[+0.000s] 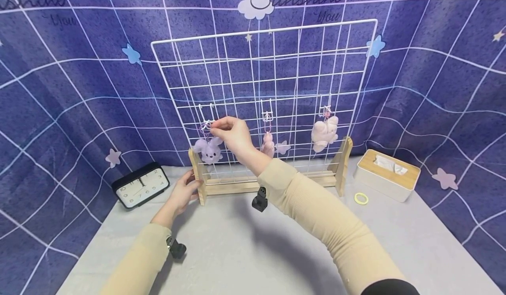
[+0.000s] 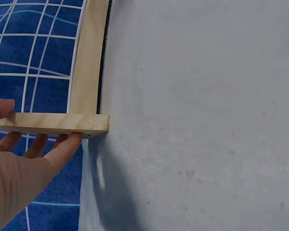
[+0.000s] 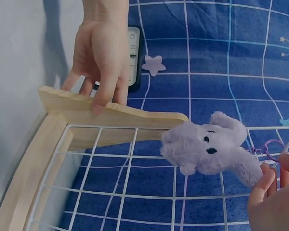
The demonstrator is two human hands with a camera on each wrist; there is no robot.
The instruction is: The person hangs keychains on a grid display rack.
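A purple plush keychain (image 1: 209,150) with long ears hangs at the left of a white wire grid rack (image 1: 241,73). My right hand (image 1: 237,139) pinches at its purple ring (image 3: 273,150), right beside a white hook (image 1: 206,121); the fingertips partly cover that spot. Low on the left, my left hand (image 1: 183,192) grips the wooden side foot (image 2: 53,123) of the rack, thumb on one face and fingers on the other. A pink plush keychain (image 1: 268,143) hangs mid-grid, partly behind my right forearm. Farther right hangs a pale pink plush keychain (image 1: 325,133).
A black-framed clock (image 1: 141,185) leans at the left of the grey-covered table (image 1: 221,246). On the right stand a tissue box (image 1: 383,183) with a wooden lid and, lying flat, a yellow ring (image 1: 361,198). Blue patterned curtain (image 1: 79,88) surrounds the table's back and sides.
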